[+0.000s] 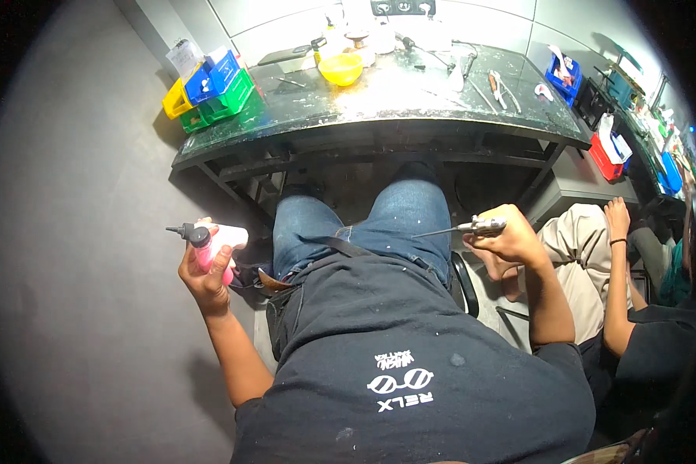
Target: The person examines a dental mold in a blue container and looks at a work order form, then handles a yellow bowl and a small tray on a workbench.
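Observation:
Off to the left, beside my thigh, my left hand (206,284) is closed around a white and pink squeeze bottle (229,237) with a black pointed nozzle and a round black cap. Whether the white and pink parts belong to one bottle or two, I cannot tell. Over my right thigh, my right hand (516,238) grips a silver metal tool (486,226). Its thin straight shaft points left across my lap. Part of its handle is hidden by my fingers. Both hands are apart from the dark worktable (301,124) in front of me.
On the table stand a yellow bowl (340,69), stacked coloured bins (218,97) at the left end and several slim hand tools (483,94) at the right. A co-worker's hand (616,216) rests on their knee close to my right. A grey wall (93,232) lies left.

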Demonstrator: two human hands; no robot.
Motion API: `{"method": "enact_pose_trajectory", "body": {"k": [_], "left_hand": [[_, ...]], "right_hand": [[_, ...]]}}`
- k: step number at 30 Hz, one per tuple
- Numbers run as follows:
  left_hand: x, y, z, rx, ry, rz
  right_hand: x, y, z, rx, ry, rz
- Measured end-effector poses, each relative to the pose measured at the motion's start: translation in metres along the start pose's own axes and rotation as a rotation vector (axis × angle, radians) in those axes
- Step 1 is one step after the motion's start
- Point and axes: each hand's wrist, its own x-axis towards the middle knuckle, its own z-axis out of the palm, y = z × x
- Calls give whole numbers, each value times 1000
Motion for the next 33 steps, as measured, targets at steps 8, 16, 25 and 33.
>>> {"method": "enact_pose_trajectory", "body": {"k": [8,16,25,33], "left_hand": [[0,4,7,51,-23,0],[2,8,15,101,-39,-5],[-3,-3,11,65,-16,-12],[-2,-6,9,95,-51,-7]], "right_hand": [[1,7,23,-106,16,46],[8,10,48,-291,266,67],[14,29,34,33,0,73],[3,49,17,-10,176,237]]}}
